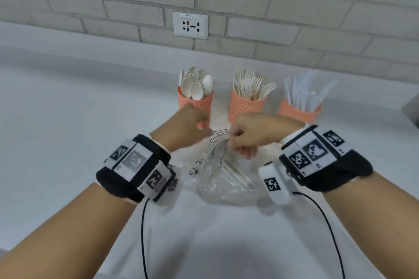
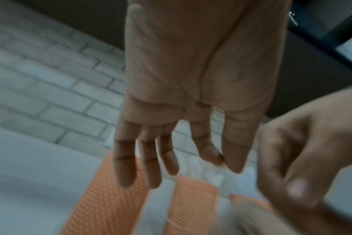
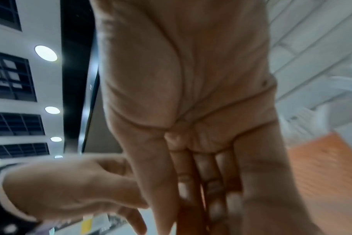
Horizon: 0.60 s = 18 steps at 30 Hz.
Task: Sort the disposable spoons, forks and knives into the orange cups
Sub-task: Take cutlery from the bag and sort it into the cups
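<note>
Three orange mesh cups stand in a row by the wall: one with spoons (image 1: 197, 102), one with forks (image 1: 246, 106), one with clear knives (image 1: 297, 111). In front of them a clear plastic bag (image 1: 217, 178) lies on the white counter with several pale cutlery handles (image 1: 235, 176) inside. My right hand (image 1: 235, 144) grips the bunched top of the bag, fingers curled into the palm (image 3: 201, 198). My left hand (image 1: 204, 127) hovers at the bag's printed top edge, just before the spoon cup (image 2: 106, 206), with relaxed, nearly straight fingers (image 2: 127, 167). Whether it touches the bag is blurred.
A brick wall with a white socket (image 1: 190, 25) rises behind the cups. A grey object (image 1: 411, 108) pokes in at the counter's right edge. Black cables (image 1: 142, 233) trail from both wristbands toward me. The white counter (image 1: 68, 131) stretches out to the left.
</note>
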Motion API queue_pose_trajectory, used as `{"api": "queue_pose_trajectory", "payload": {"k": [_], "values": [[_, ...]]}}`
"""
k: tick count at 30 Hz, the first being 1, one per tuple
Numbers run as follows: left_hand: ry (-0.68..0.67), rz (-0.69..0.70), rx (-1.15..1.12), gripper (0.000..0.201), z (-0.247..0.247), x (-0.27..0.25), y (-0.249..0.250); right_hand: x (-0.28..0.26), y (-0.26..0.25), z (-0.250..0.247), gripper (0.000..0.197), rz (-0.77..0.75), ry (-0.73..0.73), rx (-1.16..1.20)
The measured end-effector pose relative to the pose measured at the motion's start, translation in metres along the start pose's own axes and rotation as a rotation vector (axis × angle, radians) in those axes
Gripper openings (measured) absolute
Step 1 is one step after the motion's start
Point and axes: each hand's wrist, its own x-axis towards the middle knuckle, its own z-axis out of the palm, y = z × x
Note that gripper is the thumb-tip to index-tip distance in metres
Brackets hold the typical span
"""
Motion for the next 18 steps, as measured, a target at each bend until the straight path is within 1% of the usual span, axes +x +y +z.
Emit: {"api": "queue_pose_trajectory", "payload": {"k": [1,2,3,4,5,7,10,13,16,18], "values": [[-0.115,0.032,0.008,0.015,0.009,-0.008,0.008,-0.003,0.005,0.011,0.024,0.042,-0.053,-0.022],[-0.222,0.018,0.049,0.023,0.022,-0.014,0.014,-0.004,0.010,0.022,0.024,0.086,-0.083,-0.064],[-0.298,-0.043,0.123,0.031,0.034,-0.018,0.017,-0.005,0.013,0.032,0.027,0.117,-0.085,-0.111],[-0.340,-0.125,0.219,0.038,0.046,-0.019,0.016,-0.006,0.015,0.042,0.033,0.140,-0.070,-0.165],[-0.352,-0.193,0.305,0.044,0.055,-0.020,0.015,-0.005,0.017,0.052,0.041,0.157,-0.048,-0.219],[-0.357,-0.252,0.372,0.056,0.066,-0.021,0.010,-0.002,0.021,0.070,0.048,0.177,-0.012,-0.276],[-0.346,-0.251,0.340,0.071,0.068,-0.022,0.005,0.007,0.030,0.084,0.036,0.238,0.036,-0.224],[-0.315,-0.174,0.272,0.082,0.068,-0.024,0.005,0.011,0.030,0.090,0.028,0.245,0.014,-0.198],[-0.270,-0.072,0.185,0.095,0.069,-0.028,0.005,0.009,0.025,0.095,0.026,0.225,0.055,-0.178],[-0.245,-0.003,0.149,0.092,0.066,-0.031,0.006,0.006,0.023,0.096,0.021,0.244,0.053,-0.131]]}}
